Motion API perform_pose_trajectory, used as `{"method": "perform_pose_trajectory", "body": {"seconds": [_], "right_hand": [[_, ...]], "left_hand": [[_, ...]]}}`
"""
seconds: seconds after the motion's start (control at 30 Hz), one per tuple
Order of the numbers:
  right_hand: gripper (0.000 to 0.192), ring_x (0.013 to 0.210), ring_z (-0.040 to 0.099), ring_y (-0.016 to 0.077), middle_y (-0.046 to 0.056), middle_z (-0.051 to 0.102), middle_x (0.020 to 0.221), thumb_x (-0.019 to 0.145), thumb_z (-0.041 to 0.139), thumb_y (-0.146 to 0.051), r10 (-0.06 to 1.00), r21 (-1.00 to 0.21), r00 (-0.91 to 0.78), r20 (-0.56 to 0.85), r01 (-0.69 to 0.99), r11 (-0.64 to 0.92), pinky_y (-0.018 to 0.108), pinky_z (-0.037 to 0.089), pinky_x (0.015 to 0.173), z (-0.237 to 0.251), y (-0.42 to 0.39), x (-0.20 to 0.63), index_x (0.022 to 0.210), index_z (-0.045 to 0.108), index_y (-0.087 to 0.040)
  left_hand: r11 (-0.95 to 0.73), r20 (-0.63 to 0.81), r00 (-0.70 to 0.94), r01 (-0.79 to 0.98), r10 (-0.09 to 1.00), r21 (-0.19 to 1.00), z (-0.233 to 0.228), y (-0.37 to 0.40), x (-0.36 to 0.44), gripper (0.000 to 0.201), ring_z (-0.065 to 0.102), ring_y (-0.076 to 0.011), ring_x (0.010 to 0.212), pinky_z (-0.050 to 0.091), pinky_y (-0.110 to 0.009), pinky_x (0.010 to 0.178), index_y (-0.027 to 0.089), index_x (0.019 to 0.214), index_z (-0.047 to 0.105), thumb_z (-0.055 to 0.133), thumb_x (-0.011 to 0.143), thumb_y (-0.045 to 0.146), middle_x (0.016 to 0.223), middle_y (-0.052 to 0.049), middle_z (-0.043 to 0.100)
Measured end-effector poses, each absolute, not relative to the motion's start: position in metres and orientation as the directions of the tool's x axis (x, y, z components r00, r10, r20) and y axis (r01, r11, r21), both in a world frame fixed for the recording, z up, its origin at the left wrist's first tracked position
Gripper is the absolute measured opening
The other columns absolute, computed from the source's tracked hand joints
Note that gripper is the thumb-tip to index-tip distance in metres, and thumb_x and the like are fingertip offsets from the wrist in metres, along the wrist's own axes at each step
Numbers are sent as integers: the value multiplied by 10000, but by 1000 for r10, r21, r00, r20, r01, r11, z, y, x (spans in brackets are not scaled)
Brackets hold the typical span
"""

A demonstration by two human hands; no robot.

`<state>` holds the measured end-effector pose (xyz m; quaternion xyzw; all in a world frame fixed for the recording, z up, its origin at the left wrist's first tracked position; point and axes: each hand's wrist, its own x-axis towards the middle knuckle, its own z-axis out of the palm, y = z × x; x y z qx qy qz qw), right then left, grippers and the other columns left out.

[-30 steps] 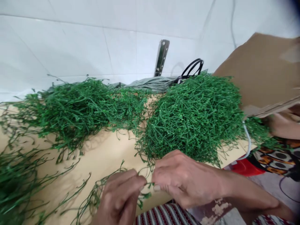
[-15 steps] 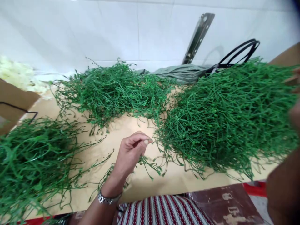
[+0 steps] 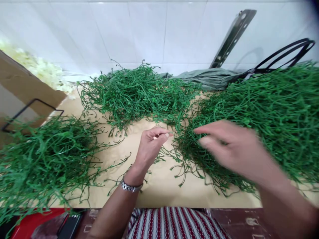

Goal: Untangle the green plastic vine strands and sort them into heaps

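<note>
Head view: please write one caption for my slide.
Left hand pinched, right hand blurred, above a table heaped with green stems.

No text, label, brand, number or sign can be read. Below the near edge of the smooth pale-beige tabletop [image 3: 159,196], a flat dark reddish-brown surface [image 3: 231,215] bears irregular whitish patches [image 3: 251,221] that form no legible letters or figures. At the tabletop's left end, the brown cardboard sheet [image 3: 27,79] shows no legible print. Above the tabletop's near part, the silver-coloured metal link band [image 3: 128,187] is too small to show any marking.
</note>
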<state>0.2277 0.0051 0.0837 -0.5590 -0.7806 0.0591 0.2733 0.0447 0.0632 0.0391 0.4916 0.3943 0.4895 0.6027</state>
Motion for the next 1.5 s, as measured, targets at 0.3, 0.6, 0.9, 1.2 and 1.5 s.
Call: {"method": "perform_pose_trajectory", "body": {"seconds": [0.3,0.6,0.9,1.2,1.5], "right_hand": [[199,555,412,91,-29,456,601,870,398,-221,941,-814,-310,132,508,282,208,329,525,20,23,170,720,509,-154],[235,582,449,101,-10,473,627,851,468,-318,979,-921,-69,191,331,203,212,378,548,7,13,173,690,531,-161],[192,627,527,117,-1,530,687,805,550,-351,996,-996,54,72,47,70,236,479,595,-2,8,164,891,521,-182],[170,633,530,106,-12,554,716,812,545,-324,996,-996,59,61,69,57,216,438,582,-5,2,162,914,507,-193],[147,684,512,115,-8,532,738,817,523,-290,992,-988,78,94,126,84,218,418,598,-9,0,157,928,498,-197]], "left_hand": [[-211,193,257,44,947,977,52,56,30,260,542,-157,851,411,-290,798,204,948,668,568,715,142,856,-28,604],[-343,246,254,488,935,803,26,20,8,89,537,-171,806,415,-307,752,160,821,575,512,766,129,799,-40,572],[-438,547,17,620,837,651,16,15,12,277,473,-216,984,384,-376,861,175,1016,533,535,747,107,1000,-90,504],[-403,314,256,503,914,764,11,17,19,119,515,-177,793,397,-315,731,165,802,556,463,780,95,781,-51,591],[72,-105,261,136,960,988,18,20,19,40,424,-101,607,350,-225,591,149,689,515,551,670,149,618,27,466]]}}
